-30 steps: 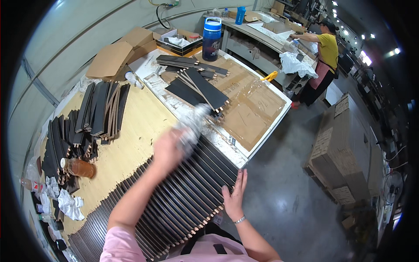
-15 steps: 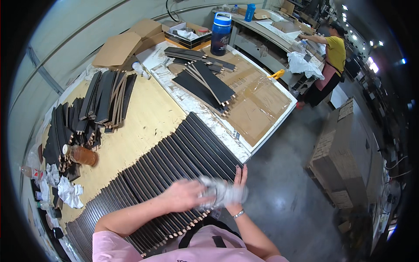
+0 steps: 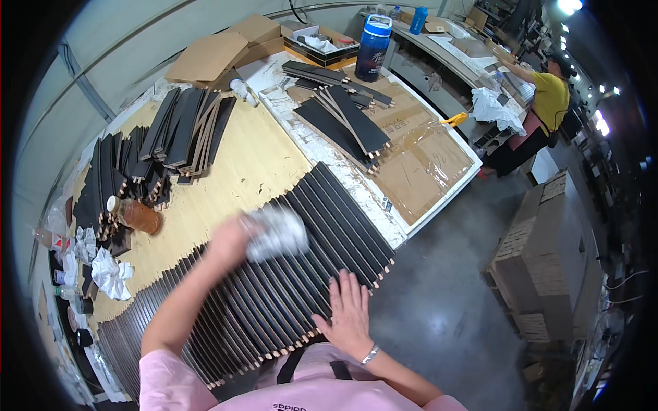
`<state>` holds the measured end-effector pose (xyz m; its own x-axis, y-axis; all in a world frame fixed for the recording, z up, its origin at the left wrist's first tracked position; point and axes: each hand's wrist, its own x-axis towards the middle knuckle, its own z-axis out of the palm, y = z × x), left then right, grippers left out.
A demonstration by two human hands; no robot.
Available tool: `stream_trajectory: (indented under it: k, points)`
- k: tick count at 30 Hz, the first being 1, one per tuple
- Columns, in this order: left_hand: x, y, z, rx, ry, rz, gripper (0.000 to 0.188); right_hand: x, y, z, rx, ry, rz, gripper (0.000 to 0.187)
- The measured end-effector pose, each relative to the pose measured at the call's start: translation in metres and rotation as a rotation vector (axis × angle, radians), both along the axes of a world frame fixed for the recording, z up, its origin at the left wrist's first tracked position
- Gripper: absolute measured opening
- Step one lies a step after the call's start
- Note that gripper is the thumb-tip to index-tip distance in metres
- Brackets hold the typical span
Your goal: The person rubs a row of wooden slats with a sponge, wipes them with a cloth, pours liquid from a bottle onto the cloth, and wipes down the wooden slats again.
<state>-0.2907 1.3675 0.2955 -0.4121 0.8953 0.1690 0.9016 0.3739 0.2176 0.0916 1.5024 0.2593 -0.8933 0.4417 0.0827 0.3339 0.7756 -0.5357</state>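
Note:
A long row of dark narrow strips (image 3: 301, 274) lies side by side across the wooden table's front. My left hand (image 3: 229, 241) grips a crumpled white cloth (image 3: 276, 233), blurred by motion, over the middle of the row. My right hand (image 3: 348, 312) rests flat, fingers spread, on the near ends of the strips at the table's edge.
More dark strips are stacked at the back left (image 3: 181, 133) and on cardboard (image 3: 343, 120) at the back. A brown bottle (image 3: 136, 214) lies at the left, near crumpled cloths (image 3: 111, 272). A blue jug (image 3: 373, 46) stands behind. A person in yellow (image 3: 545, 103) works at another bench. Cartons (image 3: 548, 267) stand on the floor.
My left hand has swept the cloth from the near edge of the strips, beside my right hand, back up toward the middle of the row. My right hand has stayed on the strip ends.

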Motion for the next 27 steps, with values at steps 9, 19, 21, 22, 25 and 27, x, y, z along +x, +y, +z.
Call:
stream_trajectory:
  k: [9,19,21,22,25,27]
  points:
    - [0.091,-0.086,0.010,-0.190,0.129,-0.522,0.057,0.006,0.000,-0.009,0.155,-0.071,-0.022,0.102]
    - [0.096,-0.140,0.106,0.171,-0.115,0.286,0.051,0.016,-0.019,0.000,0.130,0.023,-0.010,0.105]
    - [0.160,-0.134,0.098,0.042,0.009,0.115,0.056,0.019,-0.045,0.009,0.107,0.056,0.070,0.107]
    - [0.176,-0.133,0.079,0.072,0.069,0.006,0.059,0.017,-0.065,0.014,0.073,0.038,0.142,0.109]
    - [0.137,-0.148,0.025,-0.172,0.101,-0.154,0.057,0.013,-0.120,0.019,-0.007,-0.004,0.252,0.109]
    - [0.076,-0.169,0.019,0.014,0.102,0.150,0.051,0.013,-0.153,0.017,-0.016,0.026,0.291,0.110]
